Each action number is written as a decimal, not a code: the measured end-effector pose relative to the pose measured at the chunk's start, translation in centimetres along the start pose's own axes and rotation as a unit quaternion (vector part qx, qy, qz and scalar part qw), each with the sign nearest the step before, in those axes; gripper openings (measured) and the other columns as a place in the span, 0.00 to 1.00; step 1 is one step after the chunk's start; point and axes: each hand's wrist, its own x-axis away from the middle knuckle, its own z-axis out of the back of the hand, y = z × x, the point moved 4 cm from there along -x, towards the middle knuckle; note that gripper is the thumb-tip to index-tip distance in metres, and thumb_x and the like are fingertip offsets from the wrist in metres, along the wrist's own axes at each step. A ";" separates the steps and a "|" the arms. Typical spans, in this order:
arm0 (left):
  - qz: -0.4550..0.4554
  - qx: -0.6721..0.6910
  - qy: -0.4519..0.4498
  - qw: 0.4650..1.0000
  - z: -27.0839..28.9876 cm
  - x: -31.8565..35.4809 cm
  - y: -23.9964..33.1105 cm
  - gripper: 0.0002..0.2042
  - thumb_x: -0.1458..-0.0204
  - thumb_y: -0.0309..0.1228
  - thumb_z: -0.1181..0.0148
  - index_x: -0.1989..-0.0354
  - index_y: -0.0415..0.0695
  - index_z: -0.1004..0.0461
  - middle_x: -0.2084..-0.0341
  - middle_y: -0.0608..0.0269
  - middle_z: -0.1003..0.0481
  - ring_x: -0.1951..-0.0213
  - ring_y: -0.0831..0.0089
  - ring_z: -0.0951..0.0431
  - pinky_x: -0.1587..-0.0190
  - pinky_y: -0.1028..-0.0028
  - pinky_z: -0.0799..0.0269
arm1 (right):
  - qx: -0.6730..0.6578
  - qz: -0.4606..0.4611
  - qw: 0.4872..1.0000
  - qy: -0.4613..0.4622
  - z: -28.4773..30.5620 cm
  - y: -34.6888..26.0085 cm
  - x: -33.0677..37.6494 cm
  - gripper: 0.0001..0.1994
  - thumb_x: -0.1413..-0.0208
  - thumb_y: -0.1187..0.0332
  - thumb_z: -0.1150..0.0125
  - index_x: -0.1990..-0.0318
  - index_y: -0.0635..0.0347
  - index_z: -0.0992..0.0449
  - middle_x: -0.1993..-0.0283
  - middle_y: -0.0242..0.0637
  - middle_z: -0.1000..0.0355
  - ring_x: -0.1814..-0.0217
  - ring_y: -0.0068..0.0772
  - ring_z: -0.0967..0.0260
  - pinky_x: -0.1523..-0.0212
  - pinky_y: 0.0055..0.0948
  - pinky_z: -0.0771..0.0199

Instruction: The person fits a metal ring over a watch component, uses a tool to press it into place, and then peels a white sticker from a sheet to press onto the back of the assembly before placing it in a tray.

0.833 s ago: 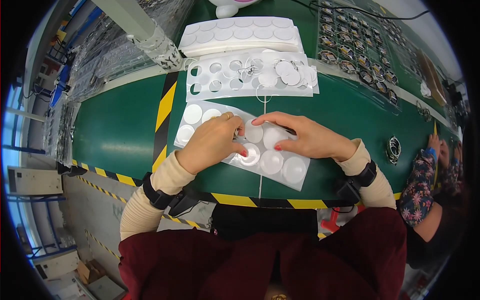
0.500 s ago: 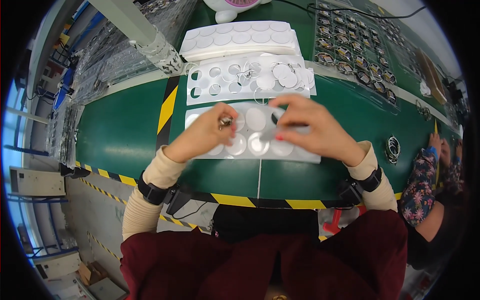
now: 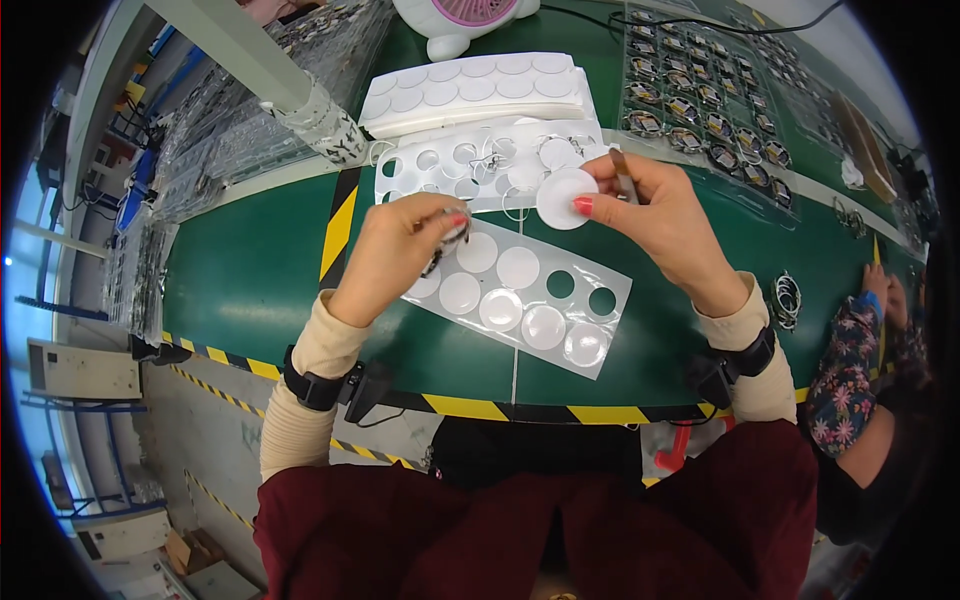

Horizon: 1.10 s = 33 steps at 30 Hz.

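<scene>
My right hand [image 3: 650, 215] pinches a white round sticker [image 3: 567, 200] between thumb and finger. A slim metal piece [image 3: 624, 176], which looks like tweezers, also sticks out of that hand. My left hand [image 3: 405, 235] is closed around a small round part [image 3: 455, 232] with dark and metallic bits, largely covered by the fingers. Between and below both hands lies a sheet of white round stickers [image 3: 541, 280], tilted on the green table, with two round gaps near its right end. The left hand hangs over its upper left corner.
Behind lie a used sticker sheet [image 3: 410, 185] with loose discs and wires, and a stack of sticker sheets [image 3: 475, 85]. Trays of round electronic parts [image 3: 690, 90] fill the back right. A wire coil [image 3: 786, 300] lies right, near a co-worker's sleeve [image 3: 842, 385]. A white fan [image 3: 455, 25] stands behind.
My right hand has risen away from the sticker sheet, with the white sticker now plainly in its fingers. The sheet has swung round, its right end nearer me. My left hand has shifted slightly.
</scene>
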 end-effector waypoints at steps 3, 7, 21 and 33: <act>0.054 0.196 -0.016 0.979 0.0 -0.8 0.5 0.12 0.44 0.29 0.54 0.57 0.33 0.31 0.63 0.56 0.26 0.64 0.64 0.24 0.61 0.75 0.27 | -0.070 -0.037 0.997 0.006 -0.8 0.0 -0.7 0.08 0.53 0.70 0.39 0.67 0.63 0.27 0.75 0.23 0.34 0.76 0.10 0.46 0.78 0.13 0.51; 0.141 0.508 -0.122 0.841 -3.0 -1.8 1.6 0.20 0.41 0.38 0.59 0.48 0.35 0.39 0.58 0.50 0.30 0.56 0.59 0.27 0.54 0.71 0.29 | -0.134 -0.067 0.989 0.010 -1.7 0.3 -1.5 0.09 0.52 0.68 0.39 0.65 0.61 0.27 0.76 0.22 0.37 0.77 0.09 0.49 0.79 0.13 0.53; 0.082 0.748 -0.136 0.644 -6.0 -2.4 -1.7 0.31 0.43 0.52 0.74 0.43 0.38 0.45 0.49 0.51 0.37 0.47 0.62 0.34 0.44 0.66 0.36 | -0.105 -0.143 0.983 -0.036 -3.1 2.6 -1.9 0.10 0.50 0.65 0.41 0.65 0.64 0.26 0.70 0.25 0.32 0.72 0.11 0.44 0.72 0.14 0.46; 0.174 0.711 -0.113 0.672 -7.0 -1.7 -0.6 0.27 0.43 0.50 0.67 0.46 0.40 0.42 0.51 0.54 0.36 0.50 0.65 0.31 0.45 0.62 0.35 | -0.127 -0.125 0.983 -0.031 -4.1 3.6 -1.5 0.06 0.53 0.73 0.39 0.71 0.65 0.28 0.69 0.29 0.31 0.67 0.14 0.39 0.66 0.15 0.37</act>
